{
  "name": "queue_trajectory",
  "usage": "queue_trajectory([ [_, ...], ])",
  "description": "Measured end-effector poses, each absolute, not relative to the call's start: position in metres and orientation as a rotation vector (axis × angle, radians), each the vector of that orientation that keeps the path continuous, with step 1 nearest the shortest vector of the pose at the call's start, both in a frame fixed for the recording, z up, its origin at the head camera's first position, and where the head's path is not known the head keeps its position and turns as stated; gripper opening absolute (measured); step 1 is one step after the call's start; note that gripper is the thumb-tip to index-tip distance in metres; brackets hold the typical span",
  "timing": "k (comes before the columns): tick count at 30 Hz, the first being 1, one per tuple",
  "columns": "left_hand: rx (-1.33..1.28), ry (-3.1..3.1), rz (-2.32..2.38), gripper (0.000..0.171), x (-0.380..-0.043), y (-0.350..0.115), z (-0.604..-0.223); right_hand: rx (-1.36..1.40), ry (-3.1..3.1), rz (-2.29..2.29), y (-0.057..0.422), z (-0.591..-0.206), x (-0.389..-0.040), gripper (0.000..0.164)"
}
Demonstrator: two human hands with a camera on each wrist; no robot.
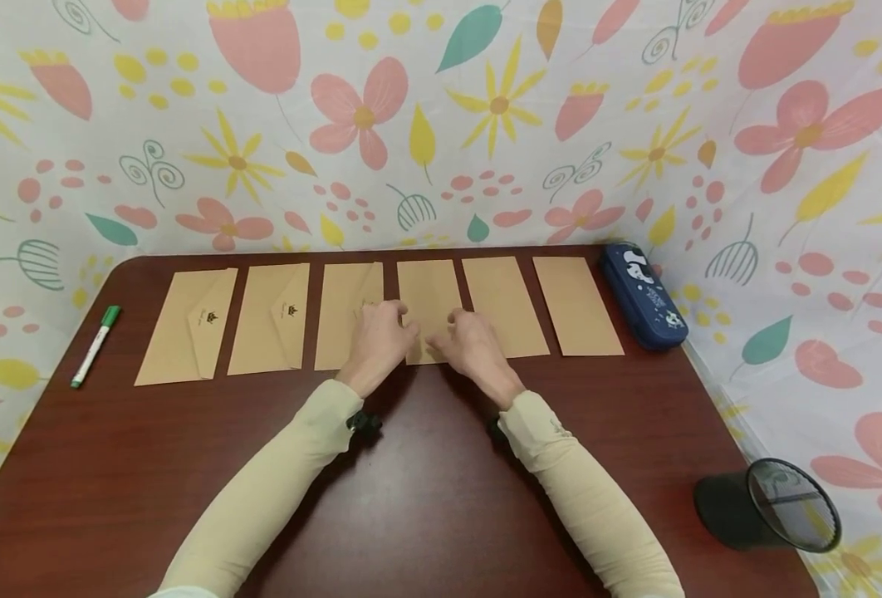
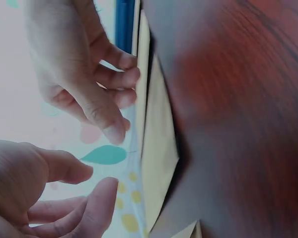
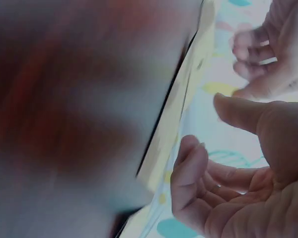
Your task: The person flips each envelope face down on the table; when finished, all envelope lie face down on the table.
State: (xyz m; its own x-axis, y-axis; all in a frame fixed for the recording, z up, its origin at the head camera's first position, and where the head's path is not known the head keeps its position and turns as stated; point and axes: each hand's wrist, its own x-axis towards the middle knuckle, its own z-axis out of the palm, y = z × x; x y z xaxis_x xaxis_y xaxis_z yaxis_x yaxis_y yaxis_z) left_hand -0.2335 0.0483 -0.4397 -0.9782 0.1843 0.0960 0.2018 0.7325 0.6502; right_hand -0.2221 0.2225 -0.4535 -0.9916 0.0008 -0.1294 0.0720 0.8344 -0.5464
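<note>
Several brown paper envelopes lie in a row along the back of the table. The three on the left show a flap, with a small dark crown print on the leftmost envelope (image 1: 187, 328) and its neighbour (image 1: 269, 324). My left hand (image 1: 381, 340) is over the right side of the third envelope (image 1: 336, 316), fingers loosely bent and holding nothing. Over the plain fourth envelope (image 1: 428, 282) and the edge of the fifth (image 1: 504, 299) hovers my right hand (image 1: 477, 345), thumb and fingers apart. Both wrist views show a gap between thumb and fingers of the left hand (image 2: 64, 193) and right hand (image 3: 238, 168).
A green-capped marker (image 1: 95, 345) lies at the left. To the right of the last plain envelope (image 1: 577, 307) sits a dark blue pencil case (image 1: 643, 295). A black mesh pen holder (image 1: 732, 511) lies tipped near the right edge. Flower-patterned cloth hangs behind the table (image 1: 426, 482).
</note>
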Motion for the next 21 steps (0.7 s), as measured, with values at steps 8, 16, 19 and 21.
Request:
queue_trajectory([
  [8, -0.265, -2.737, -1.109, 0.024, -0.225, 0.016, -0.427, -0.055, 2.873, -0.945, 0.18, -0.441, -0.211, 0.057],
  [16, -0.192, -2.701, -1.13, 0.026, -0.224, -0.018, -0.429, -0.143, 2.879, -0.854, 0.145, -0.444, -0.22, 0.044],
  [19, -0.172, -2.709, -1.109, 0.025, -0.226, -0.027, -0.433, -0.133, 2.864, -0.823, 0.137, -0.46, -0.233, 0.035],
  [21, -0.16, -2.716, -1.102, 0.027, -0.227, -0.033, -0.436, -0.114, 2.847, -0.837, 0.133, -0.476, -0.243, 0.035],
])
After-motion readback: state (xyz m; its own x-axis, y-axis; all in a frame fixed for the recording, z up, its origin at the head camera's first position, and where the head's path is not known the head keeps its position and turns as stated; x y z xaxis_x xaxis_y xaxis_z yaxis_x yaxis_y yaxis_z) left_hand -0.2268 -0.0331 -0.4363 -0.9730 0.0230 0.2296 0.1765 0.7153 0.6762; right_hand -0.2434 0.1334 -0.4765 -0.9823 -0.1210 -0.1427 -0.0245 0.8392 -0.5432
